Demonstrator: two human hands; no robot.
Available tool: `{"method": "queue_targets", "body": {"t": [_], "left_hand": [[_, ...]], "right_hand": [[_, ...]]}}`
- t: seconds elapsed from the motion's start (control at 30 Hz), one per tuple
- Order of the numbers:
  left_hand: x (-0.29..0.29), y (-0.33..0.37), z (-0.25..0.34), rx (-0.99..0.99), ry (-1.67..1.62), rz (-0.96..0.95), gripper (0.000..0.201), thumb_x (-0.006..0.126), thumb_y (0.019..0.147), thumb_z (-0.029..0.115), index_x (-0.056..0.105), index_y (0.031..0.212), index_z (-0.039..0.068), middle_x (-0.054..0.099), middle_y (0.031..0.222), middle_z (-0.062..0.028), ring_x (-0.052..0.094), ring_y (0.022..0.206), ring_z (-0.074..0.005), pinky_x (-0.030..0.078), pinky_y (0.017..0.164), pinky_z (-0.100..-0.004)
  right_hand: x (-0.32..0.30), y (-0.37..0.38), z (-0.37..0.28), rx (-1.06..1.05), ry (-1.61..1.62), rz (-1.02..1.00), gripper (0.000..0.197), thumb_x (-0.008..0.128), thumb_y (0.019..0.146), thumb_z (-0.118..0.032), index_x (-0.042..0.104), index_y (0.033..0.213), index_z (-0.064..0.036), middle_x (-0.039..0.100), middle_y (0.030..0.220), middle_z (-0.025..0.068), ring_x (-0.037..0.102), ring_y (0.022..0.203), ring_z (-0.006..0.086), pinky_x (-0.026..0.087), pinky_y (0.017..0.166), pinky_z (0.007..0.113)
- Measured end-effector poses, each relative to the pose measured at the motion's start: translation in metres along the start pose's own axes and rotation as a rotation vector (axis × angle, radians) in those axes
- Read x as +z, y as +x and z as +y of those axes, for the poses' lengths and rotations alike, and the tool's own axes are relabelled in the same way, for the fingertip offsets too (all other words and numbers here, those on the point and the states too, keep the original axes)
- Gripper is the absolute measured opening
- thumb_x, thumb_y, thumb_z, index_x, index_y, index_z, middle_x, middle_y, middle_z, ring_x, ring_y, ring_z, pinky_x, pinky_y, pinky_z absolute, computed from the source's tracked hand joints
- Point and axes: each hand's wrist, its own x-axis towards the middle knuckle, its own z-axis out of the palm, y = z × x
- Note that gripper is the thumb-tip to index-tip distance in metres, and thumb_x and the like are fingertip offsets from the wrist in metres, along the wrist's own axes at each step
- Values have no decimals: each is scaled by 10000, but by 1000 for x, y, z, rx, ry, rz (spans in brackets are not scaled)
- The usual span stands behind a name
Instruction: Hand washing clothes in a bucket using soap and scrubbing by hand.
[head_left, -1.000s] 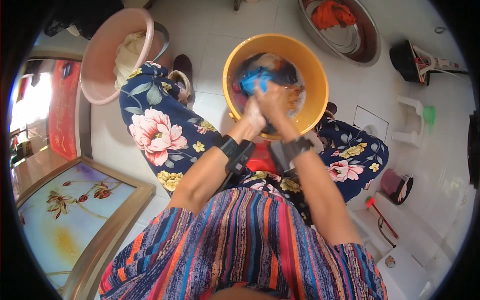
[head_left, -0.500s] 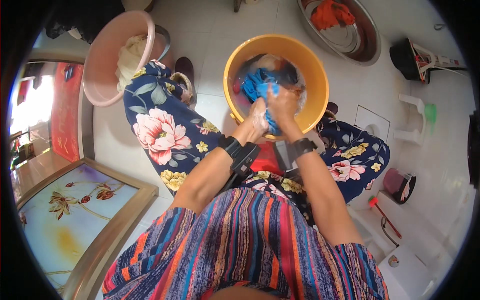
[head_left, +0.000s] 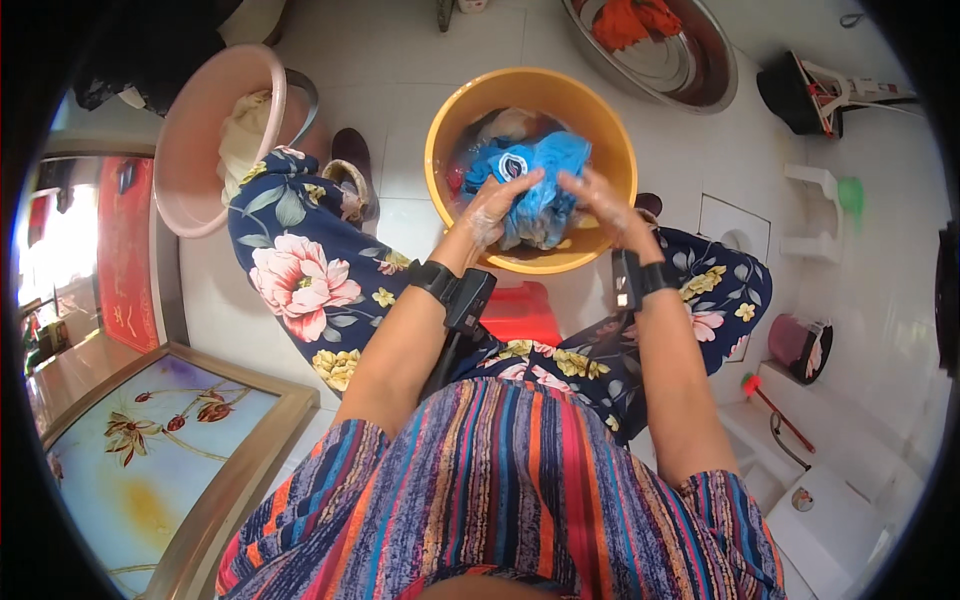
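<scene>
A wet blue garment [head_left: 548, 165] with a small dark-and-white emblem is spread over the washing in a yellow bucket [head_left: 440, 125]. My left hand [head_left: 488, 212], wet with suds, holds the garment's near left side, thumb on top and the other fingers mostly hidden in cloth. Over the right part of the bucket, my right hand [head_left: 607, 208] has its fingers stretched out and apart at the garment's right edge, slightly blurred. Darker and pale wet clothes [head_left: 515, 125] lie behind the blue cloth in the bucket.
Left stands a pink basin [head_left: 175, 150] with cream cloth. A metal basin [head_left: 715, 75] with red-orange cloth is at the far right. A framed flower picture [head_left: 290, 395] leans at lower left. The bucket stands between my knees, a red object [head_left: 525, 312] just this side.
My hands have moved apart, the right one rightward off the bunched cloth. The blue garment has opened out, showing its emblem. The whole view has shifted slightly.
</scene>
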Motion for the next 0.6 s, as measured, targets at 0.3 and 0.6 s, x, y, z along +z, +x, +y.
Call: {"method": "queue_targets", "body": {"t": [0.3,0.6], "left_hand": [[2,-6,22,46,-605,-134,275,585,844,183,525,1058,22,602,1024,-135,596,936,-260,459,881,-457],[-12,-2,22,102,-665,-170,342,604,813,124,493,1103,-21,588,1037,-167,573,984,-291,447,902,-449]], "right_hand": [[-1,-4,25,-38,110,-100,425,704,733,-235,570,1078,-26,593,1012,59,544,914,148,400,868,292],[-10,24,51,-267,840,165,242,568,791,-73,529,1028,-50,587,924,61,580,824,165,478,747,276]]}}
